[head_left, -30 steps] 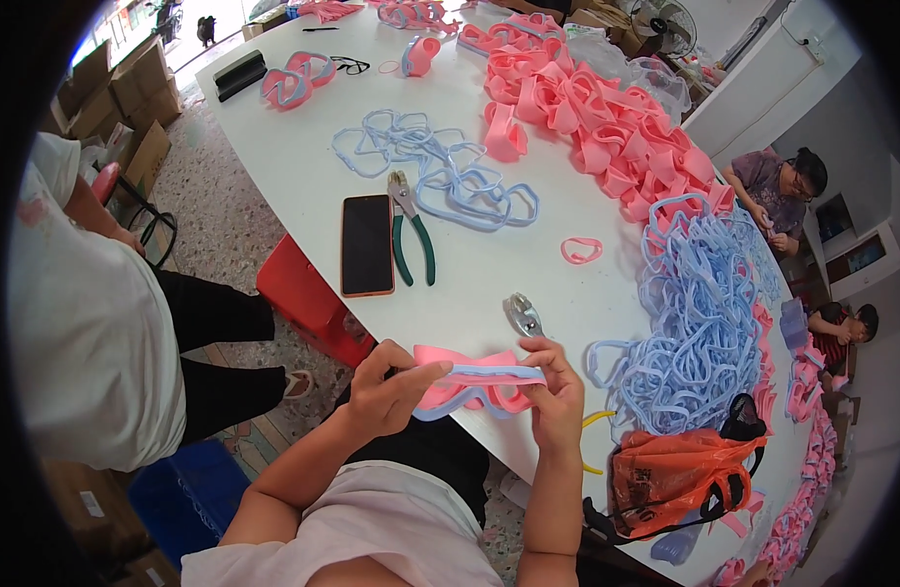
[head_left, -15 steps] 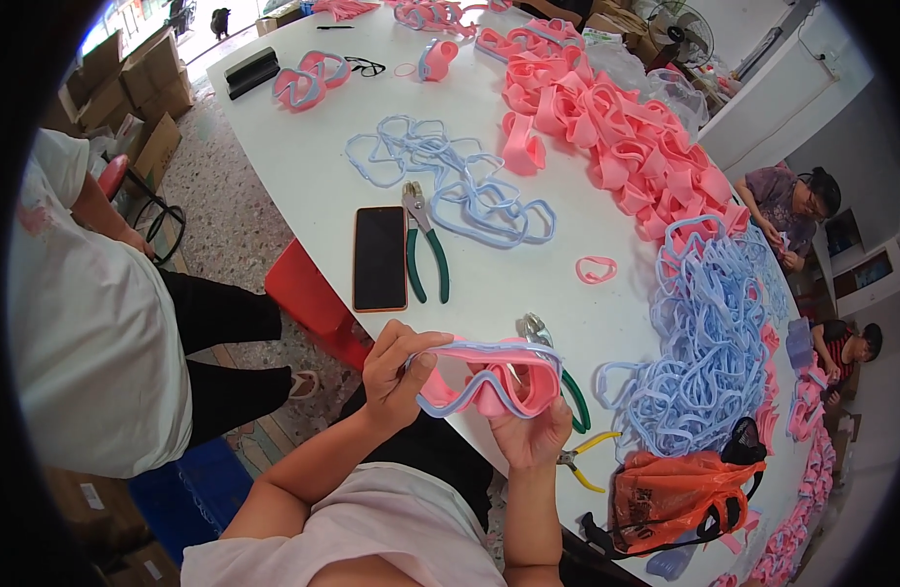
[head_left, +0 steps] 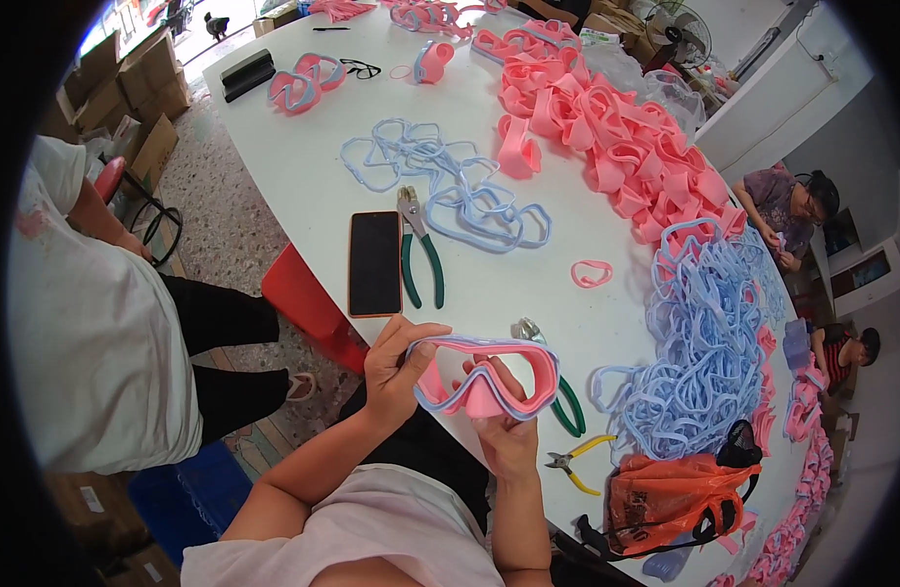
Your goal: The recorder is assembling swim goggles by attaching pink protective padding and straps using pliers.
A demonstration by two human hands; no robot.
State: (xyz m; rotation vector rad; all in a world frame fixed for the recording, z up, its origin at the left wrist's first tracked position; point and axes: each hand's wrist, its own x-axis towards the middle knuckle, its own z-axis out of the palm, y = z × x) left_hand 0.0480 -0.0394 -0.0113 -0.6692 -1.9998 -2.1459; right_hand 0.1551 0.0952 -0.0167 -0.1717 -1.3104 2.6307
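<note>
Both my hands hold up a pink swim-mask skirt with a light blue frame (head_left: pixel 489 377) at the near table edge. My left hand (head_left: pixel 396 367) grips its left end, thumb on top. My right hand (head_left: pixel 504 430) supports it from below and behind. Just behind the mask lie green-handled pliers (head_left: pixel 562 396). A black phone with an orange case (head_left: pixel 374 262) and a second pair of green-handled pliers (head_left: pixel 420 256) lie further back on the white table (head_left: pixel 303 176).
A heap of pink skirts (head_left: pixel 606 127) and a heap of blue frames (head_left: pixel 704 342) fill the table's right side; loose blue frames (head_left: pixel 440 186) lie mid-table. Yellow-handled cutters (head_left: pixel 577 458) and an orange bag (head_left: pixel 670 504) sit at right. A person in white (head_left: pixel 88 313) stands left; red stool (head_left: pixel 308 303) below.
The mask was flat and edge-on between my hands; I have lifted and turned it so its open front faces me, frame seated around the pink skirt.
</note>
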